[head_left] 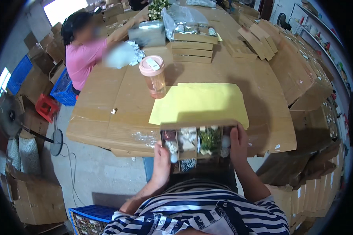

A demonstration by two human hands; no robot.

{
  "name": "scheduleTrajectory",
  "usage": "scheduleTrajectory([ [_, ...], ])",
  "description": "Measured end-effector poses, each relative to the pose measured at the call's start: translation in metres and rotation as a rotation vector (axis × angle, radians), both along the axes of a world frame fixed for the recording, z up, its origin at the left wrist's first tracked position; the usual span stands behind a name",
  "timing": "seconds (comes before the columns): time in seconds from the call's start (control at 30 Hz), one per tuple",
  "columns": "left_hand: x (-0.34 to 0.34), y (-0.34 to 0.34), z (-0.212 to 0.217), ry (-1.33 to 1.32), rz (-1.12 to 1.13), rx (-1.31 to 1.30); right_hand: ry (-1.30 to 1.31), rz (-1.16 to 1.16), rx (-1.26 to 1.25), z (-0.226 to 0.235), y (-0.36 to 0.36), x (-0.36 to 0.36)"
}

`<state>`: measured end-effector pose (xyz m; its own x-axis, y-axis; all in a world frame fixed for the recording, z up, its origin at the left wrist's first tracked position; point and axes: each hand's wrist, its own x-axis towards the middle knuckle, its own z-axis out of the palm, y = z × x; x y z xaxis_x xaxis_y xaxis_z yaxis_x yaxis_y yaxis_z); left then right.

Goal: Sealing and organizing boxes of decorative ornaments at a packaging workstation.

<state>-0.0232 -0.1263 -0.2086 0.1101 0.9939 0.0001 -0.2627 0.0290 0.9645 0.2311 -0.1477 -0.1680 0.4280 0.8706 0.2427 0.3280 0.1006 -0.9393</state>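
A shallow cardboard box (198,125) with dividers is held up in front of my body, at the table's near edge. My left hand (161,161) is closed on its left side, and my right hand (239,144) grips the right side with the thumb on top. In its compartments lie a green leafy bunch (210,141), whitish pieces (187,138), a dark red item (170,135) and small round pale things. The lower part of the box is in shadow. Just beyond it, yellow paper sheets (200,100) lie on the table.
A pink-lidded cup (156,80) stands left of the sheets on the cardboard-covered table (106,98). Farther off are stacked open boxes (192,51) and a plastic container (147,34). A person in pink (84,58) works at the left. A fan (11,113) stands on the floor.
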Motion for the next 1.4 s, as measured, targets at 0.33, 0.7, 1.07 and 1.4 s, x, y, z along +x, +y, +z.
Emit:
scheduleTrajectory([
  [0.33, -0.049, -0.023, -0.058, 0.234, -0.19, 0.434, -0.251, 0.334, 0.03, -0.111, -0.085, 0.046],
  [0.7, -0.031, 0.03, 0.035, 0.724, -0.541, 0.546, -0.313, 0.37, 0.045, -0.043, -0.055, 0.074],
  [1.07, -0.025, 0.076, 0.065, 0.727, -0.903, 0.337, -0.759, 0.458, -0.317, 0.007, 0.108, 0.063],
  [1.4, 0.056, 0.141, 0.053, 1.278, -0.479, 0.759, -0.858, 0.593, -0.073, -0.003, 0.167, 0.073],
])
